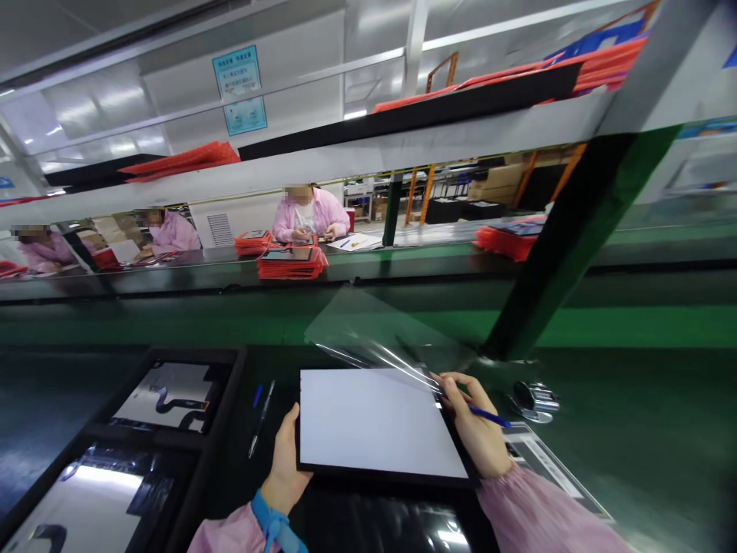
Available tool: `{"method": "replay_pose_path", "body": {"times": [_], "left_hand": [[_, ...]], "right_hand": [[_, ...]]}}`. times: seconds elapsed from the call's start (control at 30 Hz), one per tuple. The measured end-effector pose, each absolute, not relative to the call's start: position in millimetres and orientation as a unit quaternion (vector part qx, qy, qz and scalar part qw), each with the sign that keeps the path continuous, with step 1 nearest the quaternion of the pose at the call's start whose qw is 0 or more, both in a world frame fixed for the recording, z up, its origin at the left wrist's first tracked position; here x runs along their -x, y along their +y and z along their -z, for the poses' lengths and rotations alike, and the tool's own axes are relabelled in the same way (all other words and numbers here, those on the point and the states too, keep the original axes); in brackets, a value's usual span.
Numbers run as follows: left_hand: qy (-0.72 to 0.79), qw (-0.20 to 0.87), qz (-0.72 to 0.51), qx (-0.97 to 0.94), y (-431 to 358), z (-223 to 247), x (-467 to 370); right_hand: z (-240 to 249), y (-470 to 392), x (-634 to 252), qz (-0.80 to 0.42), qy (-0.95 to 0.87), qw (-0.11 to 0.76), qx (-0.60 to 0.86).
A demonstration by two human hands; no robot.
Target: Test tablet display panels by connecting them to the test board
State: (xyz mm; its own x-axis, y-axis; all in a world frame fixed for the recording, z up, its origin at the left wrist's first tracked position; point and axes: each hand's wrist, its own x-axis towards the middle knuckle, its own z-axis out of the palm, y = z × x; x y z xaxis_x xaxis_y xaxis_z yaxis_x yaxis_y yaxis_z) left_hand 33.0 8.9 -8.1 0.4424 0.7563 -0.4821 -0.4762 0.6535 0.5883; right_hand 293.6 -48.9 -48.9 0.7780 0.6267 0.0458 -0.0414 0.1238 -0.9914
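Note:
A flat panel with a white face and black border (377,422) is tilted up in front of me. My left hand (285,465) grips its left edge, a blue band around the wrist. At the panel's upper right corner, my right hand (475,426) has its fingers closed on a blue pen (488,415) and the edge of a clear film (380,330). The film rises, curved, above the panel's top edge. Below the panel lies a dark glossy surface (391,522).
Left, a black tray (227,392) holds panels with ribbon cables. Beside it lie a pen (262,418) and a blue cap (257,396). Right are a shiny roll (535,401) and a framed sheet (556,468). A green post (553,246) stands behind. People in pink work across the line.

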Motion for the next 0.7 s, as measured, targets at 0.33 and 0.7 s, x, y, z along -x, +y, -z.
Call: {"method": "replay_pose_path", "body": {"times": [0.33,0.7], "left_hand": [[0.364,0.823,-0.385,-0.205,10.8,22.3,-29.0],[0.393,0.785,-0.409,-0.249,8.1,35.8,-23.2]], "right_hand": [[37.5,-60.1,-290.7,-0.231,-0.309,0.725,0.571],[33.1,-51.3,-220.8,0.191,-0.639,0.439,0.603]]}}
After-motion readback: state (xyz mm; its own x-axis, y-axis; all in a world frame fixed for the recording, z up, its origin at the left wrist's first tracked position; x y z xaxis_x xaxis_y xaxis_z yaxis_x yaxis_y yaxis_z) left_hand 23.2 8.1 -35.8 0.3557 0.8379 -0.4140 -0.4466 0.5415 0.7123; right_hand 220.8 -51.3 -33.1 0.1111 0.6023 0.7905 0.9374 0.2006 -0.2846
